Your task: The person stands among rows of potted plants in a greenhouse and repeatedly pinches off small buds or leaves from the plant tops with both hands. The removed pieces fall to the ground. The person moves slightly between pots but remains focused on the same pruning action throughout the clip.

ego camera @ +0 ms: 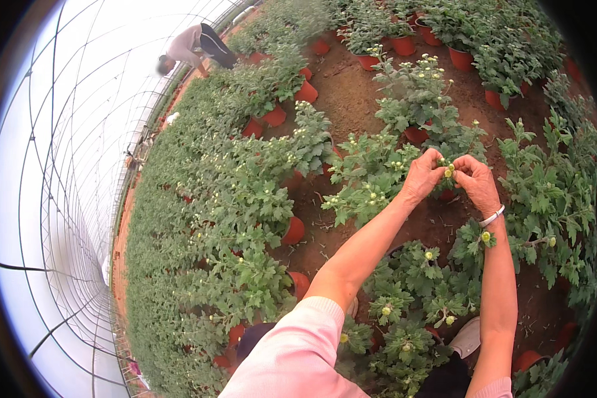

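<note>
My left hand (pixel 424 173) and my right hand (pixel 475 180) meet over a potted plant, fingertips pinched around a cluster of yellow-green flower buds (pixel 448 171). The buds look like those of a chrysanthemum. Thumb and forefinger of each hand are closed at the cluster, from opposite sides. What lies between the right fingertips is too small to make out. Leafy stems with pale buds (pixel 373 191) spread just left of my left hand. Below my hands, a nearer potted plant (pixel 413 278) carries single larger buds, one of them (pixel 486 236) beside my right forearm.
Red pots (pixel 294 230) of similar plants stand in dense rows on brown soil (pixel 346 94). A co-worker (pixel 199 47) bends over plants at the far upper left. The greenhouse's plastic wall and metal hoops (pixel 54 199) curve along the left. My shoe (pixel 466 337) is beside the nearer plant.
</note>
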`<act>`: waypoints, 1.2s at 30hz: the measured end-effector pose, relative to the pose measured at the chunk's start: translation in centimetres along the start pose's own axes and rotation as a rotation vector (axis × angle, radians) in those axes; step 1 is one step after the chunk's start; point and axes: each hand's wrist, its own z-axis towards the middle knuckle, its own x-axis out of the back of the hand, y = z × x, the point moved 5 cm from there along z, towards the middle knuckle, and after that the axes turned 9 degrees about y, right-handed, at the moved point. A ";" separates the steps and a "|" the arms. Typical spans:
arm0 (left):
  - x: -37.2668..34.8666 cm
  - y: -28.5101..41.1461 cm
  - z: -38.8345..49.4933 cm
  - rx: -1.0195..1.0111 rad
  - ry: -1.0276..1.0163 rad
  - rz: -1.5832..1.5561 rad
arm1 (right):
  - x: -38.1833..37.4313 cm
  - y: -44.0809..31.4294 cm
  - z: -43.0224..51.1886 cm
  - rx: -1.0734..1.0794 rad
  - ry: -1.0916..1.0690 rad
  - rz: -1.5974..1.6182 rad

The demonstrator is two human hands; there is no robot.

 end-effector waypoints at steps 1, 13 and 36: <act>0.1 0.0 -0.1 -0.022 0.025 0.035 | 0.0 -0.1 -0.1 0.008 0.005 -0.027; 0.1 0.8 0.6 -0.093 0.077 0.257 | -0.1 0.7 -0.6 -0.132 0.133 -0.029; 2.1 -1.6 -1.1 0.081 0.095 0.270 | -1.3 4.2 -1.1 -0.017 -0.071 -0.423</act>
